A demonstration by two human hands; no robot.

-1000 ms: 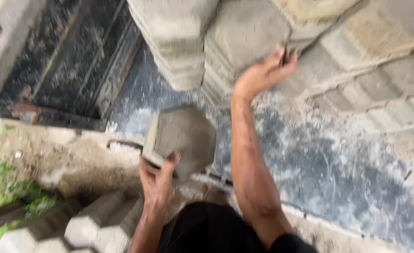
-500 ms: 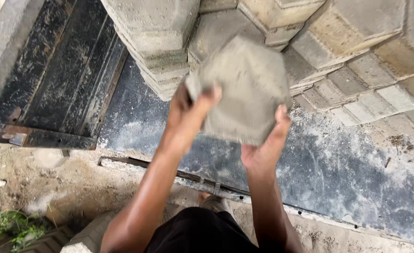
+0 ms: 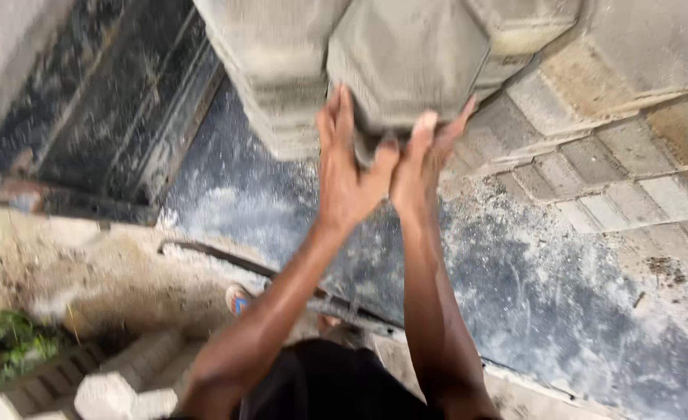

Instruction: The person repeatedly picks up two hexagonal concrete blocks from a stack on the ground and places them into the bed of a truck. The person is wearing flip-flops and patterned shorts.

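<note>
Here both the left hand [image 3: 344, 175] and the right hand [image 3: 426, 159] press flat under a grey paving block [image 3: 406, 62], raised ahead against the stacked blocks [image 3: 274, 70], left hand slightly nearer.

Dusty dark floor [image 3: 531, 288], green weeds [image 3: 5, 338], loose blocks [image 3: 114, 393] below.

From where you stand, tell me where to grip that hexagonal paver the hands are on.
Grip the paver along its lower edge, coming from below with a hand at each lower corner, as the left hand and right hand do now. Stacked blocks crowd its sides and top, so only the bottom edge looks free for fingers.
</note>
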